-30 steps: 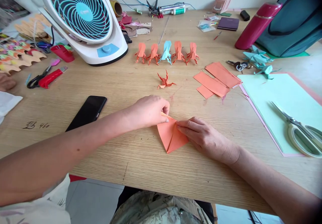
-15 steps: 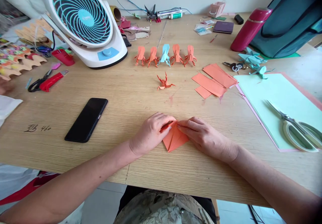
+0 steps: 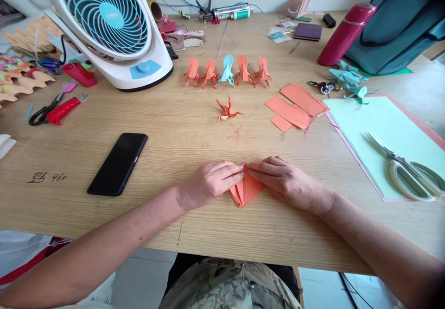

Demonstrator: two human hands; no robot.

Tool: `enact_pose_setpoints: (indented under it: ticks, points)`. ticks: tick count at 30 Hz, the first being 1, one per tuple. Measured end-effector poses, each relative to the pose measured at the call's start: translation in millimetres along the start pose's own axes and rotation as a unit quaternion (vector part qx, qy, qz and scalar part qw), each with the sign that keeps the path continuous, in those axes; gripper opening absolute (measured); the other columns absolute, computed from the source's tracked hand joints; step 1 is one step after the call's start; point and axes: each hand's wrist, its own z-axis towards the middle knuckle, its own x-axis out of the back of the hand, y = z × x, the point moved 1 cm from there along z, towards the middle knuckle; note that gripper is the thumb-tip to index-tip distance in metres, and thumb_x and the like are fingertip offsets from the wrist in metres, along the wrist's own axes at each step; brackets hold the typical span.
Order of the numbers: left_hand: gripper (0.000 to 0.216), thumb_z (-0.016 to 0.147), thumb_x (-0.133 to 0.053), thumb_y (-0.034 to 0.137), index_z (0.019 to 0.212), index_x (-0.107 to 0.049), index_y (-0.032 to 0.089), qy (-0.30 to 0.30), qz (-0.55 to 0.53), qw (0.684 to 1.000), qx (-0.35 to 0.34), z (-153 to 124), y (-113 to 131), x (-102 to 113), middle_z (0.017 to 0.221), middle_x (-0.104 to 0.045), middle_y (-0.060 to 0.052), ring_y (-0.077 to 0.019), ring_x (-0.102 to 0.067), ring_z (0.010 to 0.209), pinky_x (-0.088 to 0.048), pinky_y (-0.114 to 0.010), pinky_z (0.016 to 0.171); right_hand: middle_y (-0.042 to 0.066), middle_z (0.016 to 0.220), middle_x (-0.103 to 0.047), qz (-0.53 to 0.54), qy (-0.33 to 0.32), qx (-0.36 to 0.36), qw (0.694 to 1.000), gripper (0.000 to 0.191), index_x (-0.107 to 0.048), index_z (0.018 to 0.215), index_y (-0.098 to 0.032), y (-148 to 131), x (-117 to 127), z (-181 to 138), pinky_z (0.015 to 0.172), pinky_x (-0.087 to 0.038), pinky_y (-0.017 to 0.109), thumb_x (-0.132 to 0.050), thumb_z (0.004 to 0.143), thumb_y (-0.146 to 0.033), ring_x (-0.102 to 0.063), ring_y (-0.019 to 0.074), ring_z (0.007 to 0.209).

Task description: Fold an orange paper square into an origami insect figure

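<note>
An orange paper piece [image 3: 246, 190], folded to a downward point, lies on the wooden table [image 3: 194, 128] in front of me. My left hand [image 3: 208, 184] presses its left flap flat with the fingers held together. From the other side my right hand [image 3: 285, 181] pins the right flap the same way. The fingertips of both hands meet at the top of the paper, hiding its upper edge.
A small red origami figure [image 3: 227, 110] and a row of folded orange and blue figures [image 3: 227, 70] stand beyond. Orange paper strips [image 3: 295, 107], a mint sheet [image 3: 378, 133] with scissors [image 3: 406, 170], a black phone [image 3: 118, 163], a fan [image 3: 107, 26] and a red bottle [image 3: 346, 33] surround the spot.
My left hand let go of the lifted corner, came down and now presses the left flap flat. The paper looks narrower, folded in. My right hand stayed on it.
</note>
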Motion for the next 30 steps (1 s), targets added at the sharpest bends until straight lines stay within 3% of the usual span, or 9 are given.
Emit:
enact_pose_setpoints:
  ticks: [6, 18, 21, 26, 30]
  points:
    - [0.022, 0.098, -0.054, 0.006, 0.115, -0.067, 0.008, -0.031, 0.006, 0.998, -0.059, 1.9, -5.4, 5.4, 0.116, -0.074, -0.015, -0.0220, -0.070, 0.112, -0.061, -0.034, 0.097, 0.018, 0.140, -0.061, -0.013, -0.019, 0.015, 1.000, 0.045, -0.052, 0.145, -0.013, 3.5, 4.0, -0.4, 0.089, -0.051, 0.044, -0.042, 0.101, -0.012, -0.060, 0.0263, 0.107]
    - [0.024, 0.099, -0.050, 0.006, 0.116, -0.068, 0.008, -0.076, 0.025, 0.993, -0.083, 0.5, -8.4, 4.9, 0.120, -0.073, -0.017, -0.0237, -0.068, 0.118, -0.060, -0.036, 0.101, 0.014, 0.133, -0.067, -0.050, -0.027, 0.051, 0.997, 0.037, -0.062, 0.132, -0.014, 10.9, 11.3, 7.6, 0.086, -0.049, 0.040, -0.043, 0.100, -0.012, -0.061, 0.0236, 0.099]
    - [0.025, 0.099, -0.050, 0.007, 0.117, -0.068, 0.007, -0.087, 0.020, 0.991, -0.098, 0.8, -11.5, 5.7, 0.122, -0.072, -0.018, -0.0253, -0.067, 0.120, -0.059, -0.038, 0.103, 0.014, 0.131, -0.069, -0.045, -0.018, 0.021, 0.999, 0.033, -0.065, 0.128, -0.014, 2.3, 11.8, 9.5, 0.088, -0.048, 0.042, -0.046, 0.101, -0.018, -0.061, 0.0247, 0.099]
    - [0.027, 0.101, -0.047, 0.009, 0.119, -0.067, 0.009, -0.104, -0.003, 0.988, -0.112, 0.8, -17.0, 9.7, 0.128, -0.070, -0.018, -0.0236, -0.063, 0.127, -0.055, -0.036, 0.109, 0.013, 0.127, -0.071, -0.046, 0.026, -0.088, 0.995, 0.027, -0.068, 0.120, -0.016, -21.0, 6.9, 13.2, 0.088, -0.049, 0.042, -0.053, 0.101, -0.028, -0.064, 0.0245, 0.097]
    - [0.026, 0.101, -0.047, 0.008, 0.118, -0.068, 0.007, -0.098, -0.001, 0.988, -0.124, 0.4, -18.3, 11.0, 0.128, -0.069, -0.019, -0.0242, -0.064, 0.127, -0.054, -0.036, 0.110, 0.012, 0.128, -0.071, -0.054, 0.039, -0.111, 0.992, 0.028, -0.067, 0.123, -0.016, -28.2, 2.4, 12.9, 0.090, -0.049, 0.043, -0.056, 0.100, -0.028, -0.065, 0.0240, 0.097]
